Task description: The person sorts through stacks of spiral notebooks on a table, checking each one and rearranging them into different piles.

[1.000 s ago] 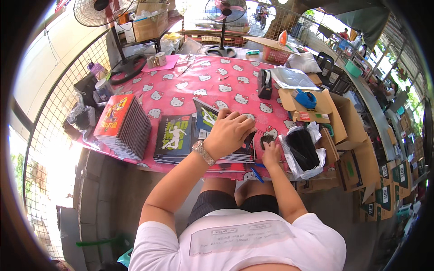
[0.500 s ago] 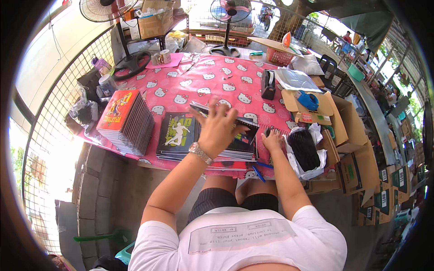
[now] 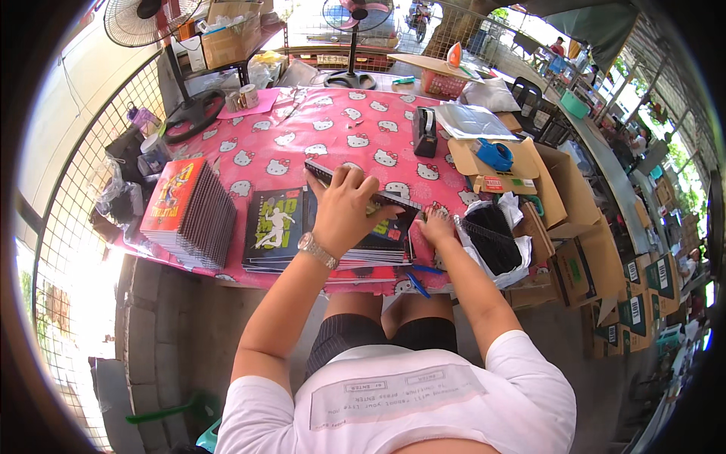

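One arched left hand over notebook

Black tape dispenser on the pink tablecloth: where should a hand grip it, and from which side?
The black tape dispenser is probably best gripped by its long sides, toward the near end, from above and left: it is long and narrow, stands upright, and a silvery packet lies close on its right.

Notebooks on table, boxes right

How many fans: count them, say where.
2: one fan by the far-left corner of the pink table, another fan near its far edge. More may be hidden.
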The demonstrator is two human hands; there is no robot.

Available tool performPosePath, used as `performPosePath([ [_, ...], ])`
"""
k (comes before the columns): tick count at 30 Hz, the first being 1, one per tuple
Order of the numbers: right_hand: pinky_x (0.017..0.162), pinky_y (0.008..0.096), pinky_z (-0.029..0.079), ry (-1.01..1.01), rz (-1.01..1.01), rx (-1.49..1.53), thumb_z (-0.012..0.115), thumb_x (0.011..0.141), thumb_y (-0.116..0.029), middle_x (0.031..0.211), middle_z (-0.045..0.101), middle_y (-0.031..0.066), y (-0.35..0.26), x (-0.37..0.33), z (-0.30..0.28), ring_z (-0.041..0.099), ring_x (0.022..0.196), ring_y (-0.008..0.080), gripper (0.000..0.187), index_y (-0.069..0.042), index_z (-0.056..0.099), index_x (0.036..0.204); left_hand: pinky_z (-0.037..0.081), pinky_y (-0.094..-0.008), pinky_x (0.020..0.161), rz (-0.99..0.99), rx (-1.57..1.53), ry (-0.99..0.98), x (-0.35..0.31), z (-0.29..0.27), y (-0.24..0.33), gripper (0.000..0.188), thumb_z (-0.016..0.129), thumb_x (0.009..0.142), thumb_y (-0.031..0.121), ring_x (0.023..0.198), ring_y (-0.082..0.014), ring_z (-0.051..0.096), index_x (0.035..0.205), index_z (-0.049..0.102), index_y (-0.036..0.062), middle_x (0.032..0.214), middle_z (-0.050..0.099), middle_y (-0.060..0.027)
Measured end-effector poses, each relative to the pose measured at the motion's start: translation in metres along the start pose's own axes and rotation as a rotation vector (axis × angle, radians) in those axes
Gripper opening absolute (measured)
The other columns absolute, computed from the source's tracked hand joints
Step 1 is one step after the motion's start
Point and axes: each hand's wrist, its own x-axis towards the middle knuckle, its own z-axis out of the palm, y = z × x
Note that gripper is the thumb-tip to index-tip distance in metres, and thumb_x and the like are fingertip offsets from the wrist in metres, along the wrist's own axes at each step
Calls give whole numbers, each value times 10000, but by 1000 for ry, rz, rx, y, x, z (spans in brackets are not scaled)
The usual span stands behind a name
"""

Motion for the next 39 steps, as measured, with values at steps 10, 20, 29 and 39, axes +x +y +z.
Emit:
performPosePath([
  [10,1007,401,497,-497,-847,1129,781,837,-364,1265,633,120,-36,-53,-257,639,1127,254,487,-19,708,1174,266,-745,1001,69,38,188,-13,-2,-3,522,818,702,557,1041,-266,558,873,584,124,953,568,-26],
  [20,964,329,472,-558,-963,1485,746,847,-300,1207,605,73,-61,-54,-263,594,1112,177,444,-11,706,1182,198,-806,1018,-3,-41,-65,-8,-23,-12,435,823,730,473,1125,-266,552,939,654,130,1036,595,-24],
  [29,968,327,482,-359,-748,1041,729,824,-193,1233,611,70,-76,-42,-264,635,1058,169,462,-51,668,1259,142,-824,1048,10,-111,-147,-1,-28,-20,434,812,748,480,1142,-262,555,991,668,150,1016,608,-1],
  [39,994,349,501,-601,-956,1872,738,809,-336,1171,646,101,-88,-53,-253,646,1145,227,555,-12,618,1243,178,-811,1038,1,-149,-110,-7,-22,-22,448,848,711,443,1106,-253,575,988,650,151,1009,622,14],
])
